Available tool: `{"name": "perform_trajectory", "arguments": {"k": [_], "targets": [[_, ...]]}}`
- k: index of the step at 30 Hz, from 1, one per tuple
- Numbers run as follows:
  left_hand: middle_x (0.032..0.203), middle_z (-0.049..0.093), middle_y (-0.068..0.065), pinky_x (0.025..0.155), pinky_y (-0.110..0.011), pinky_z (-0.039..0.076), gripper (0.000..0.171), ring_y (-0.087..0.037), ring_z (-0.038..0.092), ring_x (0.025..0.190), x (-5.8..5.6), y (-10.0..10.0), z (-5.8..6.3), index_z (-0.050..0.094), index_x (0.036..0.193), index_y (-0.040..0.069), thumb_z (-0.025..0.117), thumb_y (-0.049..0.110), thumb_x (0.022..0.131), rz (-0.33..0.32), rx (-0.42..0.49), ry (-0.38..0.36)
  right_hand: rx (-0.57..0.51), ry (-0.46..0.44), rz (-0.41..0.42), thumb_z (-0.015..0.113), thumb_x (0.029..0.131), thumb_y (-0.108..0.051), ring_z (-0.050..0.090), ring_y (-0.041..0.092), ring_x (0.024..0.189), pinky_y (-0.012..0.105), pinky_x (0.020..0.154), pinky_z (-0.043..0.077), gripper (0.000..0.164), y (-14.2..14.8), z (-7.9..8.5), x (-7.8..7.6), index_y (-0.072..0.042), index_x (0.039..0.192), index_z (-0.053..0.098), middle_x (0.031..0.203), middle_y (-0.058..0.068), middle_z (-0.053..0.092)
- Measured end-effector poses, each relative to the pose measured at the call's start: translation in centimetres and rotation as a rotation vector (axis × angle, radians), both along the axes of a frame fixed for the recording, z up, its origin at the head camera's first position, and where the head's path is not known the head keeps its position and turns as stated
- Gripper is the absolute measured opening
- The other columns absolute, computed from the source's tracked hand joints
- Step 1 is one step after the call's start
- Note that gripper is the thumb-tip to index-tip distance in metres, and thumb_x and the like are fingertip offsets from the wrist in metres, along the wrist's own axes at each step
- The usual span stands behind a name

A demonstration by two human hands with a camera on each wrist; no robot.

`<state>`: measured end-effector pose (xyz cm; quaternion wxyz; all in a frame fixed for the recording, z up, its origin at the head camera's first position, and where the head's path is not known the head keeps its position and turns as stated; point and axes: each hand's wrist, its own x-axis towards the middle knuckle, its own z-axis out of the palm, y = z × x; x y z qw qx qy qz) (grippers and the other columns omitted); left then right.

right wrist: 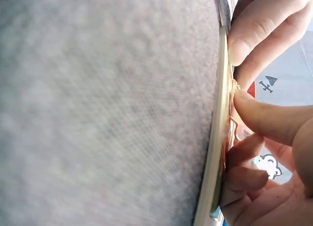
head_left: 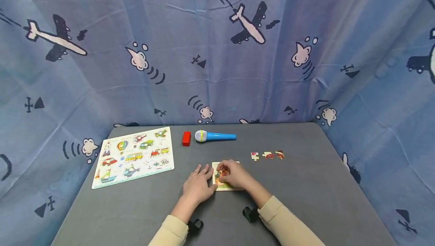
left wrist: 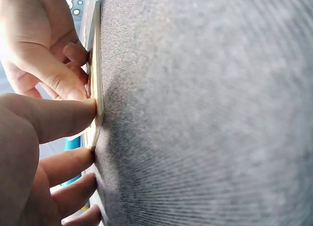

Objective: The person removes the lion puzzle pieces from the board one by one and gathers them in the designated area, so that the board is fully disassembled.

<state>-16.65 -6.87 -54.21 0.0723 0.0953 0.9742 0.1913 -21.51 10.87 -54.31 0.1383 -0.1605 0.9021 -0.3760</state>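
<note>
A small jigsaw puzzle board [head_left: 231, 188] with a pale frame and a colourful picture lies on the table between the hands. My left hand [head_left: 198, 185] rests at its left side, fingers spread and fairly straight, the thumb touching the near left corner. Over the picture, my right hand [head_left: 234, 175] has its thumb and fingers curled around a jigsaw piece [right wrist: 237, 84], whose edge stands slightly raised above the board in the right wrist view. Much of the picture is hidden beneath that hand. In the left wrist view, the board's edge [left wrist: 99, 64] shows side-on beside the left thumb.
Several loose jigsaw pieces, among them a pale one [head_left: 255, 156], lie to the right. Behind the board are a blue toy microphone [head_left: 219, 136] and a red block [head_left: 186, 139]. A large vehicle picture board [head_left: 139, 166] lies at left. A patterned curtain [head_left: 210, 68] surrounds the grey table [head_left: 306, 200].
</note>
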Motion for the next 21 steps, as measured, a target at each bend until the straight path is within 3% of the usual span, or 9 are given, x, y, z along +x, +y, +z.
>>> {"name": "perform_trajectory", "arguments": {"k": [6,11,21], "targets": [[0.156,0.047,-0.004,0.114,-0.058,0.039,0.064,-0.033,0.034,0.150,-0.2,0.0,-0.2,0.056,0.146,0.019,0.073,0.042,0.089,0.013,0.001,0.002,-0.047,0.011,-0.018,0.077,0.088,-0.007,0.053,0.015,0.072,0.027,0.063,0.045,0.014,-0.1,0.3,0.1,-0.014,0.097,0.069,0.085,0.000,0.062],[0.156,0.047,-0.003,0.115,-0.056,0.039,0.063,-0.032,0.035,0.150,-0.1,0.1,-0.5,0.057,0.146,0.019,0.073,0.043,0.089,0.008,0.002,0.005,-0.109,-0.005,-0.067,0.079,0.088,-0.014,0.055,0.013,0.066,0.024,0.057,0.046,0.010,0.3,0.5,0.2,-0.013,0.094,0.072,0.078,-0.003,0.064],[0.157,0.047,-0.004,0.117,-0.055,0.036,0.064,-0.032,0.033,0.151,0.0,0.0,-0.4,0.056,0.146,0.018,0.073,0.042,0.089,0.023,0.020,0.006,-0.201,0.031,-0.152,0.083,0.085,-0.026,0.068,0.024,0.070,0.025,0.058,0.051,0.018,3.1,2.6,0.2,-0.010,0.092,0.076,0.074,-0.002,0.072]]}}
